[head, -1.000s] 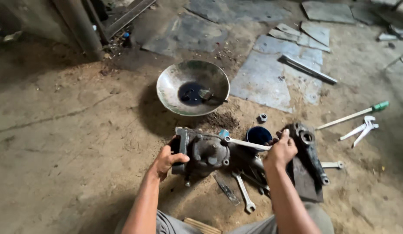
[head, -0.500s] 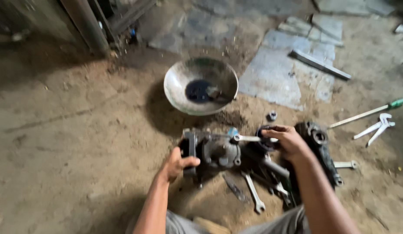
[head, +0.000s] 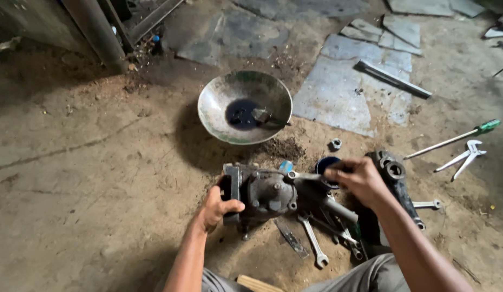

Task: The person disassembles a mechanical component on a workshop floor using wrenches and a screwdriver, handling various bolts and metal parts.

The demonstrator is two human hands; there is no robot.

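Beside oily metal bowl (head: 244, 107) and spanners (head: 313, 244): left grip (head: 218, 208) around gear housing (head: 267, 193), right grip (head: 359, 179) pinching tool (head: 305, 175).

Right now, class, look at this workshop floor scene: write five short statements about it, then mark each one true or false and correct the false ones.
1. The left hand grips the grey metal housing at its left end. True.
2. The metal bowl is empty. False: it holds a pool of dark liquid.
3. A green-handled screwdriver lies on the ground to the right. True.
4. The right hand rests inside the bowl. False: it is at the housing's right side, holding a slim metal tool.
5. A spanner lies on the ground below the housing. True.
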